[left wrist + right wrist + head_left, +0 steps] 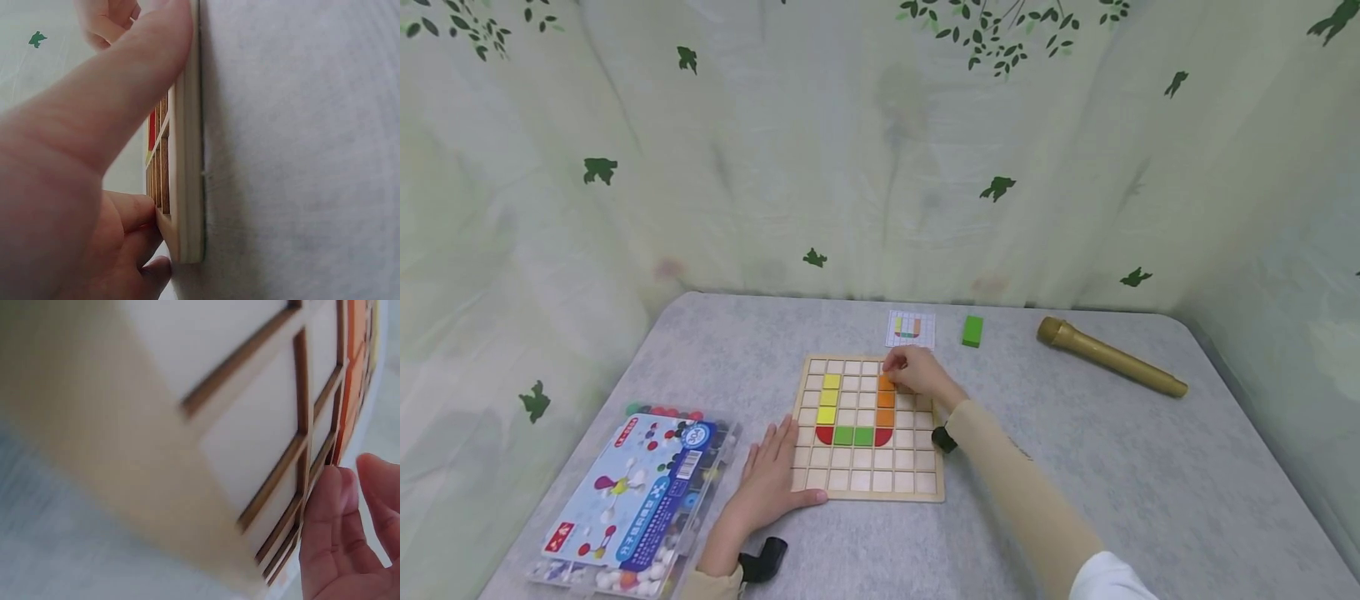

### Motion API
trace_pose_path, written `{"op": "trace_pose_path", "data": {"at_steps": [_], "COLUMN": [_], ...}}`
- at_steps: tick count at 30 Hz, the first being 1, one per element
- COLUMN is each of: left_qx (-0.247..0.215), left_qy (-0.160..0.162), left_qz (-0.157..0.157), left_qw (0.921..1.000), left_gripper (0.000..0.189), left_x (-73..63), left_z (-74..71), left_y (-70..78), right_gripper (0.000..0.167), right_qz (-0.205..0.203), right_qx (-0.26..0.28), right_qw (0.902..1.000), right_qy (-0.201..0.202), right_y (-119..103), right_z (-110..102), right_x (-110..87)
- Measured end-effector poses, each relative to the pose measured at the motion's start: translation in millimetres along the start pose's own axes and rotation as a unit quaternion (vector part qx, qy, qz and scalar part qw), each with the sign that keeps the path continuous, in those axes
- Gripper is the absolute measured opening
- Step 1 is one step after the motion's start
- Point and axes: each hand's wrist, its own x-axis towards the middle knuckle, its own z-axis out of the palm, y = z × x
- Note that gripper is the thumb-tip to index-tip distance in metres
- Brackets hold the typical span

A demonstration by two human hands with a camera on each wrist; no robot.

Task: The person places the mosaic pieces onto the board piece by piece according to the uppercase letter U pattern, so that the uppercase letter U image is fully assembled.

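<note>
A wooden grid board (868, 495) lies on the table with coloured tiles in its cells. Yellow tiles (828, 398) run up the left, two green tiles (853, 436) lie between rounded red tiles (883, 437) below, and orange tiles (886, 418) run up the right. My left hand (769, 475) rests at the board's lower left corner, fingers extended along the side and thumb on the front edge. My right hand (919, 372) has its fingertips at the uppermost orange tile. In the right wrist view, a small gap separates thumb and fingers, with nothing visible between them.
Behind the board lies a small pattern card (911, 329), with a green block (972, 331) to its right. A gold microphone-shaped object (1112, 356) lies at the far right. At left stands a clear plastic case (632, 492) with a printed label and coloured pieces inside.
</note>
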Motion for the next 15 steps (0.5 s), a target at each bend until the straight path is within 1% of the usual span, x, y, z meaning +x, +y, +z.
{"op": "trace_pose_path", "data": {"at_steps": [2,6,10,13,15], "left_qx": [0.001,0.005,0.013,0.017,0.018], "left_qy": [-0.003,-0.006,-0.012,-0.009,0.001], "left_qz": [-0.001,-0.003,-0.008,-0.009,-0.009], "left_qw": [1.0,1.0,0.9998,0.9998,0.9998], "left_gripper": [0.12,0.12,0.117,0.107,0.1], "left_x": [0.9,2.5,2.1,2.4,3.5], "left_z": [0.0,-1.0,-5.4,-11.1,-15.4], "left_y": [0.5,1.1,2.9,7.3,11.0], "right_gripper": [0.006,0.012,0.017,0.019,0.02], "right_qz": [0.002,0.013,0.024,0.019,0.008], "right_qx": [0.02,0.029,0.034,0.018,0.002], "right_qw": [0.9997,0.999,0.998,0.9973,0.9965], "right_qy": [0.011,0.032,0.049,0.069,0.084], "right_y": [2.9,13.2,24.9,38.3,48.3], "right_z": [-5.9,-21.7,-42.0,-57.8,-67.8], "right_x": [-4.6,-17.4,-37.4,-55.9,-69.3]}}
